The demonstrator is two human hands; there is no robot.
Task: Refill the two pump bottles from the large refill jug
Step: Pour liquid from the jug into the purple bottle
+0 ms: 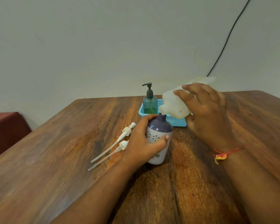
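Note:
A purple-and-white flowered bottle [159, 131] stands upright on the wooden table [71, 135] with its neck uncapped. My left hand [142, 143] grips its body from the left. My right hand [205, 110] holds the white translucent refill jug [174, 102], tilted down to the left. The jug's spout sits right above the bottle's neck. Two white pump heads with long tubes [113, 146] lie on the table left of the bottle. A teal pump bottle [149, 101] with a dark pump stands in the blue basket [174, 121] behind.
The blue basket sits at the table's far middle, close behind the jug. A dark red seat [6, 130] stands at the far left beside the table. A black cable [229, 34] runs down the wall at the right.

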